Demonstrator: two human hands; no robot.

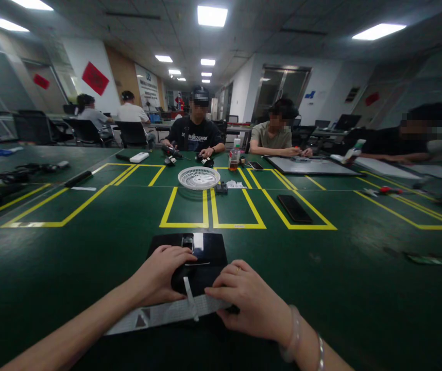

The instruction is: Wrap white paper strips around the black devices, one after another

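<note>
In front of me on the green table is a glossy black device [210, 246] with a flat, dark body. My left hand [165, 273] lies over its left side, fingers curved onto the top and thumb at the near edge. My right hand [244, 296] grips the near right corner, where its fingers and thumb close on the right end of a long pale printed strip [167, 310]. That strip runs along the near side of the device and out to the left. A narrow white band [190, 298] crosses it upright between my hands.
Yellow tape rectangles [239, 225] mark the table ahead. Beyond the device are a white round basket [198, 178], a small black part [221, 188], a black phone [294, 208] and a drink bottle [234, 156]. Several people sit across the table; one [193, 134] handles dark parts.
</note>
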